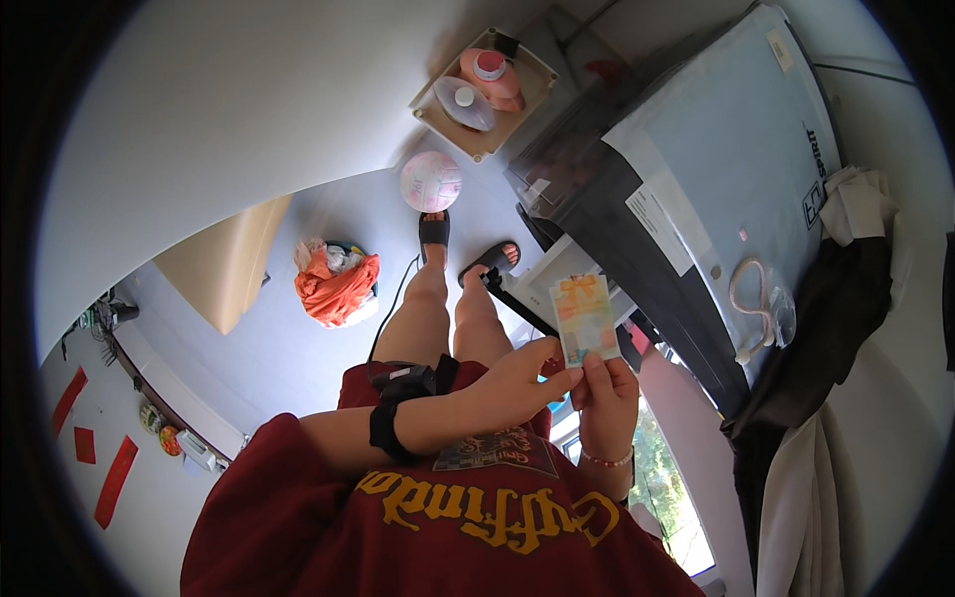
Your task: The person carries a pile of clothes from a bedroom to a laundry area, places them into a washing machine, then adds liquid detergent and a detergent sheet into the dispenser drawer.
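Observation:
A small clear packet or card (583, 317) with a printed orange bow and pastel colours is upright before me. My right hand (606, 384), with a beaded bracelet at its wrist, pinches its lower edge, thumb in front. From the left reaches my left hand (541, 367), a black band (386, 433) on its wrist. Its thumb tip lies at the packet's lower left corner, its other fingers are curled, and whether it grips the packet is hidden. Beneath the left forearm, a black device (406, 380) with a cable rests at my lap.
A white drawer unit (556, 280) stands beyond the packet, beside a dark cabinet with a pale blue plastic bag (716, 164) over it. On the floor are a patterned ball (431, 182), a basket of orange cloth (337, 287) and a beige tray (477, 149) with bottles. Dark cloth (828, 336) hangs at right.

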Demonstrator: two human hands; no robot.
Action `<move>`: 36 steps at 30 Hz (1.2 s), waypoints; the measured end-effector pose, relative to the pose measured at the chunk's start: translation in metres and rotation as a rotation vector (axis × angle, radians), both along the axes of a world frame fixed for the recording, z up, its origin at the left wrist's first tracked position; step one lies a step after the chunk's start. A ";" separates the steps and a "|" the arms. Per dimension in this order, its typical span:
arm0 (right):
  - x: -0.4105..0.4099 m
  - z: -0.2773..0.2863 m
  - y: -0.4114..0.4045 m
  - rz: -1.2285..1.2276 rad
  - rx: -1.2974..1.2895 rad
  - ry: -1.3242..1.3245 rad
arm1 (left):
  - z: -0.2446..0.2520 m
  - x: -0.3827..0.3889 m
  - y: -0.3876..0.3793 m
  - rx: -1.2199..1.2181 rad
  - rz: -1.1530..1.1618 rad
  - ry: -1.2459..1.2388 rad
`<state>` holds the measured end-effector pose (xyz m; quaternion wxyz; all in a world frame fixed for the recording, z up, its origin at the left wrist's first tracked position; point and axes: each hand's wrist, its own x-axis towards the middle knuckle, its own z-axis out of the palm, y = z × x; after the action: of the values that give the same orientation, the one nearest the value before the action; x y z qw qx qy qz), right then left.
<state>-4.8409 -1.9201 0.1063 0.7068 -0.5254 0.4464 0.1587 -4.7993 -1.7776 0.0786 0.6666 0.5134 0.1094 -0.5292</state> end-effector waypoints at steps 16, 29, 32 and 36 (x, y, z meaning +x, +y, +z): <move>-0.020 0.000 0.031 -0.151 0.487 -0.020 | 0.021 0.023 0.050 0.101 -0.215 -0.158; -0.013 -0.025 0.072 -0.075 0.779 -0.330 | 0.025 0.009 0.057 0.211 -0.118 -0.387; -0.003 -0.031 0.084 -0.217 0.941 -0.252 | 0.021 0.013 0.058 0.308 -0.147 -0.445; 0.008 -0.037 0.085 -0.416 1.064 -0.237 | 0.016 0.017 0.057 0.363 -0.012 -0.320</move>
<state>-4.8325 -1.8346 0.0694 0.9348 -0.0135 0.3171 0.1592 -4.7823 -1.7208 0.0947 0.5689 0.7028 0.0927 -0.4169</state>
